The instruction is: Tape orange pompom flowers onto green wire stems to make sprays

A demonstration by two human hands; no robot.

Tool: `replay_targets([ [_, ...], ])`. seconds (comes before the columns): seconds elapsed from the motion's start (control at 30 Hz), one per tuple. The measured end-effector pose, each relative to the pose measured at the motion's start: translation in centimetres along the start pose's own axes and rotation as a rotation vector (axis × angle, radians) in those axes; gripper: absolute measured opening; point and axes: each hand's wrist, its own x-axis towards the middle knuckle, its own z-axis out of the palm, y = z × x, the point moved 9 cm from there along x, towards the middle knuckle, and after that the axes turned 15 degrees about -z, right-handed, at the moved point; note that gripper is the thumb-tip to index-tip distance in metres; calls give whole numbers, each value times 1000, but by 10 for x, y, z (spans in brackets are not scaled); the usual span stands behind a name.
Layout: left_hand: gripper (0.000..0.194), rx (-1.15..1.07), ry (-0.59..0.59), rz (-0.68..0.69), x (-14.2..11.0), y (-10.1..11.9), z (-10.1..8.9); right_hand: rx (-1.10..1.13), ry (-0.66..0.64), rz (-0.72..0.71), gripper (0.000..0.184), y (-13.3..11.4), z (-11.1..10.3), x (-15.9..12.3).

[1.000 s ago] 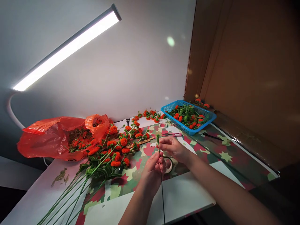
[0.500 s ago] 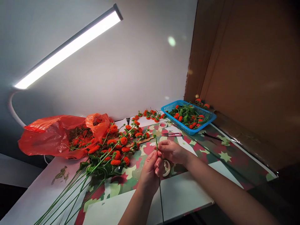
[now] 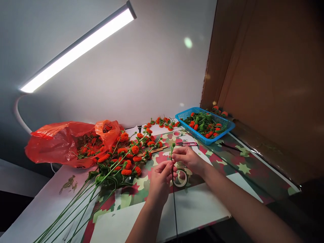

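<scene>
Between my two hands a thin artificial flower stem (image 3: 174, 199) stands nearly upright, with a small green tip (image 3: 173, 145) above the fingers and its dark lower length hanging past the table's front edge. My left hand (image 3: 161, 179) pinches it from the left. Just above, my right hand (image 3: 186, 158) has thumb and fingertips closed on the upper part. A roll of tape (image 3: 186, 179) sits on the table behind and below the hands. Pink-handled thread snips (image 3: 189, 144) and a smaller tape roll (image 3: 177, 133) lie beyond my right hand.
Left of my hands lies a pile of orange artificial flowers (image 3: 135, 150) with long green stems. A red plastic bag (image 3: 50, 148) with more flowers is behind it. A blue basket (image 3: 229, 127) of flower pieces stands at back right, beside a cardboard wall (image 3: 265, 74). A lit lamp (image 3: 81, 47) hangs above.
My left hand has moved slightly left and its grip has turned, showing more of the stem below it. The tape roll shows more fully. The view has shifted a little.
</scene>
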Motion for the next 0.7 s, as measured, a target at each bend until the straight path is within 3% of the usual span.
replay_targets([
  [0.13, 30, -237, -219, -217, -1, -18, 16, 157, -159, 120, 35, 19, 13, -7],
  [0.23, 27, -317, -306, -297, -4, -26, 24, 205, -173, 172, 36, 24, 13, -10],
  [0.33, 28, -164, -188, -213, 0, -24, 14, 187, -107, 185, 31, 24, 5, -9],
  [0.43, 27, 124, 89, 40, -1, -4, -7, 59, -11, 135, 28, 19, -7, -4],
  [0.5, 24, 265, 203, 174, -6, 9, -12, -21, 33, 81, 27, 13, -12, -1],
  [0.6, 24, 256, 160, 183, -6, 11, -9, -54, 31, 54, 27, 10, -10, -1],
  [0.7, 27, 16, 16, 33, -1, -1, -4, 57, -2, 100, 32, 17, -2, -3],
])
